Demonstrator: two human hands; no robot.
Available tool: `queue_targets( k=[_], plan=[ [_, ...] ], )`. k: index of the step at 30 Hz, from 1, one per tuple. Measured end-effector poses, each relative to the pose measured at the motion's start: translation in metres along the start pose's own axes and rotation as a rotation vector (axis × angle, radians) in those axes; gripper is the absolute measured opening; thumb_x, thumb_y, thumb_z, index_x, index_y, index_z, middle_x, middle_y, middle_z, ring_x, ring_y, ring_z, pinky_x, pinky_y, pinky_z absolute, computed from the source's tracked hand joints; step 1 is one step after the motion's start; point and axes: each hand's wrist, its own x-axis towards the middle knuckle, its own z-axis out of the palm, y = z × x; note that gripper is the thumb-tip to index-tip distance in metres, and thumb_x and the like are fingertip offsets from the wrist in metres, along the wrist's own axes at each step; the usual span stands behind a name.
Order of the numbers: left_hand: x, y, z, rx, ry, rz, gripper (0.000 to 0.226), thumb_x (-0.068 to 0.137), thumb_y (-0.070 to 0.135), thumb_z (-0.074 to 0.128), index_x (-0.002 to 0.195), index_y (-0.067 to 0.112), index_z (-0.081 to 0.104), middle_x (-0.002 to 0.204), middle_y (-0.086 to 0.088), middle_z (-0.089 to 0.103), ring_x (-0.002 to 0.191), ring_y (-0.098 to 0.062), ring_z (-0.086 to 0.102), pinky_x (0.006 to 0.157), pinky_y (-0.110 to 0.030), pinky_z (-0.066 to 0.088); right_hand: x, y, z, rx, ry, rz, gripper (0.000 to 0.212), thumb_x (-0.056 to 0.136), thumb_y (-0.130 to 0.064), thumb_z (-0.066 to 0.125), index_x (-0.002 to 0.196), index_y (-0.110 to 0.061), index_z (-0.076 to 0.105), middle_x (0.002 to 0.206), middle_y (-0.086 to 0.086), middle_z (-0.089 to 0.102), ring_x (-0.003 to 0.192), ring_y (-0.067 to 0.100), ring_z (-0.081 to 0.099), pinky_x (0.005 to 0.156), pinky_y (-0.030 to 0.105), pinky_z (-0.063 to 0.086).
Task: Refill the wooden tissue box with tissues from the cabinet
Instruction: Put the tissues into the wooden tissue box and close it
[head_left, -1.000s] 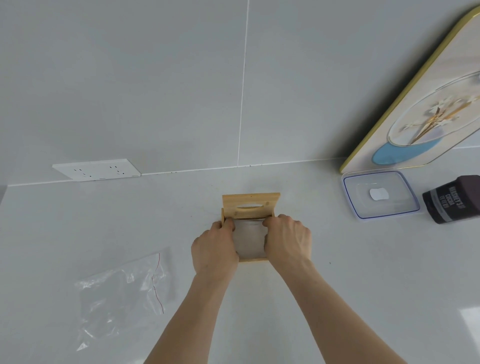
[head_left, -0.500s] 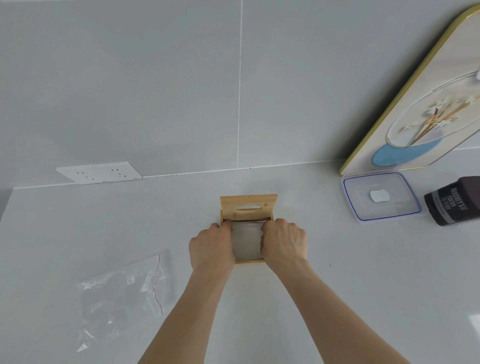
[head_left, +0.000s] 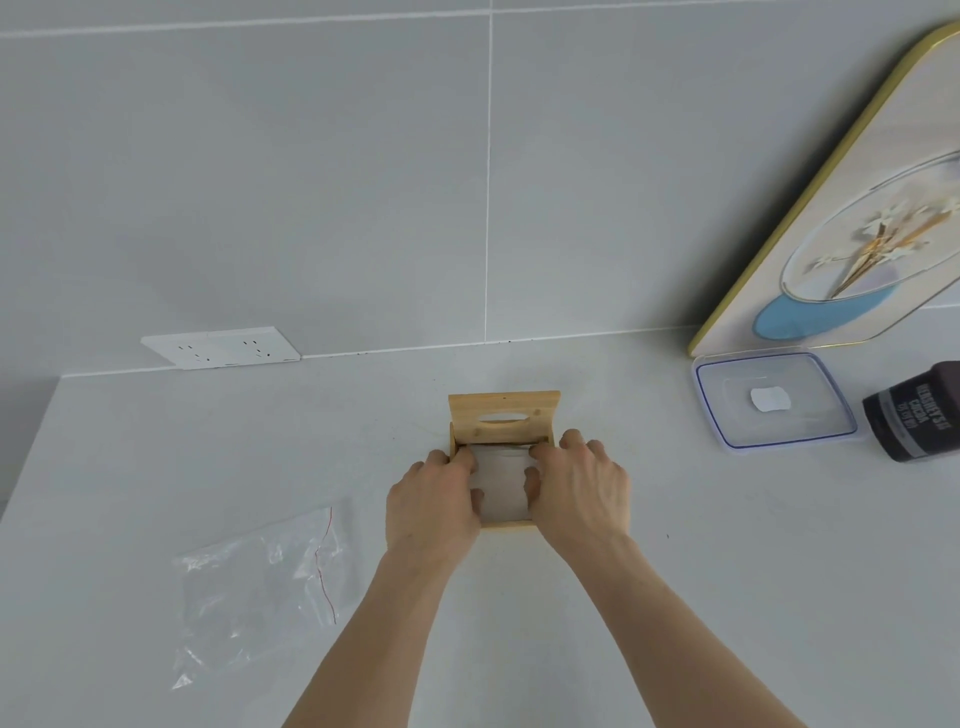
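Observation:
The wooden tissue box (head_left: 506, 524) sits open on the white counter, its slotted lid (head_left: 503, 417) standing upright at the far side. A stack of white tissues (head_left: 503, 486) lies inside the box. My left hand (head_left: 434, 506) rests on the box's left side with fingertips on the tissues. My right hand (head_left: 582, 491) covers the right side, its fingers curled over the tissues' edge. Both hands press on the stack; the box's side walls are hidden under them.
An empty clear plastic bag (head_left: 265, 587) lies on the counter at the left. A white socket plate (head_left: 221, 347) sits at the wall's base. At the right are a clear container lid (head_left: 774, 400), a dark cocoa jar (head_left: 917, 413) and a leaning framed picture (head_left: 852, 223).
My right hand's fingers have spread and shifted slightly toward the lid over the tissues. The box and my left hand stay about where they were.

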Motion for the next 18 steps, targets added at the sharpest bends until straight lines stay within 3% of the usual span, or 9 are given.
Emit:
queue_targets(
  k=[4,7,8,11,14,18],
  plan=[
    [-0.019,-0.016,-0.016,-0.160,0.139,0.034,0.021,0.096,0.041,0.053,0.112,0.030,0.063,0.140,0.002,0.061,0.116,-0.024,0.064,0.093,-0.035,0.049,-0.009,-0.007,-0.008,0.156,0.294,0.000,0.012,0.083,-0.028,0.075,0.090,-0.020,0.079,0.105,0.006,0.072,0.090,0.032,0.067,0.058,0.031,0.043],
    [-0.026,-0.039,-0.031,-0.299,0.237,-0.004,0.012,0.097,0.042,0.053,0.095,0.031,0.057,0.107,0.011,0.068,0.089,-0.019,0.068,0.078,-0.035,0.052,-0.014,-0.015,-0.013,0.303,0.436,-0.015,0.009,0.082,-0.021,0.076,0.091,-0.018,0.077,0.109,0.007,0.072,0.092,0.033,0.068,0.058,0.034,0.050],
    [-0.027,-0.049,-0.035,-0.343,0.255,-0.036,0.012,0.097,0.044,0.053,0.093,0.033,0.056,0.102,0.013,0.068,0.089,-0.014,0.068,0.077,-0.035,0.053,-0.017,-0.019,-0.014,0.338,0.469,-0.012,0.010,0.083,-0.021,0.076,0.092,-0.018,0.077,0.113,0.007,0.071,0.094,0.033,0.067,0.057,0.033,0.050],
    [-0.029,-0.081,-0.041,-0.487,0.292,-0.141,0.009,0.097,0.045,0.054,0.094,0.037,0.054,0.102,0.020,0.069,0.096,-0.003,0.068,0.079,-0.032,0.053,-0.030,-0.035,-0.013,0.382,0.503,0.015,0.015,0.082,-0.020,0.077,0.097,-0.017,0.074,0.127,0.008,0.064,0.101,0.031,0.064,0.054,0.032,0.050],
    [-0.032,-0.116,-0.040,-0.597,0.300,-0.204,0.009,0.098,0.041,0.056,0.102,0.034,0.057,0.107,0.020,0.069,0.100,-0.007,0.069,0.081,-0.031,0.050,-0.046,-0.056,-0.006,0.375,0.463,0.109,0.023,0.080,-0.021,0.079,0.101,-0.016,0.071,0.129,0.008,0.061,0.104,0.033,0.063,0.058,0.038,0.054],
    [-0.043,-0.169,-0.030,-0.584,0.277,-0.209,0.016,0.098,0.036,0.058,0.113,0.029,0.058,0.117,0.015,0.069,0.112,-0.010,0.065,0.082,-0.029,0.045,-0.072,-0.090,0.001,0.437,0.409,0.165,0.016,0.086,-0.020,0.075,0.101,-0.015,0.072,0.109,0.002,0.069,0.090,0.030,0.068,0.057,0.032,0.046]
  ],
)
